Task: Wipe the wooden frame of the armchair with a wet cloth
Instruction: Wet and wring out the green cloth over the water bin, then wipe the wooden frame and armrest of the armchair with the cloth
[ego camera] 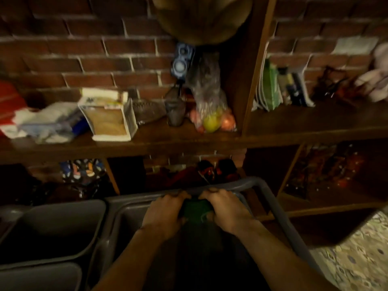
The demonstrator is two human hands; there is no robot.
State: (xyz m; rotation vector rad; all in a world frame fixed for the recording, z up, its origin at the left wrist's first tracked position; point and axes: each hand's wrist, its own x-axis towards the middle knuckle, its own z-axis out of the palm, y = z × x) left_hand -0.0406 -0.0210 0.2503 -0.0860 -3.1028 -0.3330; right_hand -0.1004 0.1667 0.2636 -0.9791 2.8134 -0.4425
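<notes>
A green cloth (pixel 195 208) is bunched between my two hands over a grey plastic tub (pixel 265 189). My left hand (pixel 164 211) grips its left end with the fingers curled tight. My right hand (pixel 225 206) grips the right end the same way. Both hands sit close together just inside the tub's far rim. The inside of the tub is dark and I cannot tell what it holds. No armchair shows in this view.
A second grey tub (pixel 63 219) stands to the left. Behind them a dark wooden shelf unit (pixel 189 141) against a brick wall holds a box, cloths, a bag of fruit (pixel 212 118) and books (pixel 281 87). Patterned floor (pixel 357 259) lies at the lower right.
</notes>
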